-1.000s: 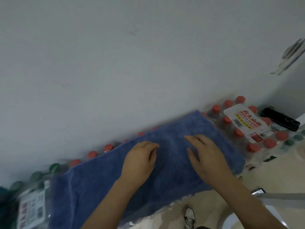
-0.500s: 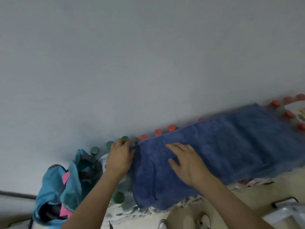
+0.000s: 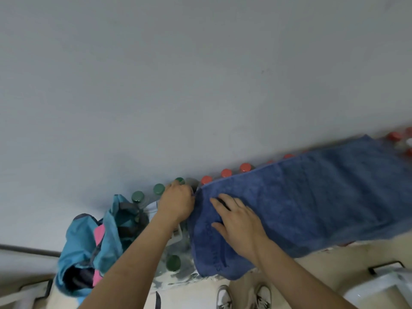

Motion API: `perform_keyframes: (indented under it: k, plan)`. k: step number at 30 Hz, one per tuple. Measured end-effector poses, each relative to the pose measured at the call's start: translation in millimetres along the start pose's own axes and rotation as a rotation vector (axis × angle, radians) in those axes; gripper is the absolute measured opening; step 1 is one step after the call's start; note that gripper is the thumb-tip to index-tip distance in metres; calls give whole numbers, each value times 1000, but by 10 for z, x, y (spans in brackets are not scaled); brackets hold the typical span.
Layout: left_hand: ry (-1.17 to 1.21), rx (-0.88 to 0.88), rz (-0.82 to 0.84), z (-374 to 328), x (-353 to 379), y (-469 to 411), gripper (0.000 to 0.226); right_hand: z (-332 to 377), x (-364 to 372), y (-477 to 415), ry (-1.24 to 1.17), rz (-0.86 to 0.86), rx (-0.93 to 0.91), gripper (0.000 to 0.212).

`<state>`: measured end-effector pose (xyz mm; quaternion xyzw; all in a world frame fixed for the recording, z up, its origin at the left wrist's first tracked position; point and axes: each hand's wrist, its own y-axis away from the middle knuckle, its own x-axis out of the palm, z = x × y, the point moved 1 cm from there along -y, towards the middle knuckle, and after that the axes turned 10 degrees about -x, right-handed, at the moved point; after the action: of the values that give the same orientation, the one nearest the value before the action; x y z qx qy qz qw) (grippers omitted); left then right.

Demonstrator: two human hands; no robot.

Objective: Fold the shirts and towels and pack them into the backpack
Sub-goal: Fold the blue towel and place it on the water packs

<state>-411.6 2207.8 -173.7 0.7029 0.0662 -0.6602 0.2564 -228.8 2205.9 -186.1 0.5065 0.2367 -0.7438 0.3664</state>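
Blue towel (image 3: 312, 197): fingers of the left hand (image 3: 177, 204) curl round its left end, while the right hand (image 3: 239, 224) presses straight fingers flat on top just beside. It stretches over red-capped bottles (image 3: 245, 167) along the wall (image 3: 200, 85); green-capped bottles (image 3: 158, 188) and the open teal backpack (image 3: 84, 239) sit left.

The towel (image 3: 312, 197) is a plain, deep blue, with faint lettering in the same blue near its left end. The backpack (image 3: 84, 237) is teal with pink patches and dark grey trim. Past the towel's far edge show red caps (image 3: 245, 167); dark green caps (image 3: 158, 188) sit beside the backpack. The wall (image 3: 178, 85) is pale grey, the floor (image 3: 334, 264) beige, the shoes (image 3: 224, 296) white with dark markings.
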Motion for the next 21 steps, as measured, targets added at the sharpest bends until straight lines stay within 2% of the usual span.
perform_keyframes:
  k: [3,7,8,11,17,21]
  plan:
    - [218,-63,17,52,-53,-29,22,-20,8,9,-1,-23,13,59]
    - [907,-311,-58,230,-139,-97,6,-1,-46,-98,-40,-34,22,59]
    - [1007,-340,-86,256,-161,-102,5,-4,-52,-139,-69,-7,34,59]
    - [1180,-336,-69,233,-187,-86,14,53,-95,-232,-93,14,68,61]
    - [1408,-239,133,58,-367,8,23,505,-105,-356,-258,-151,195,64]
    - [1563,-204,312,46,-544,48,23,630,-134,-487,-304,-216,350,41]
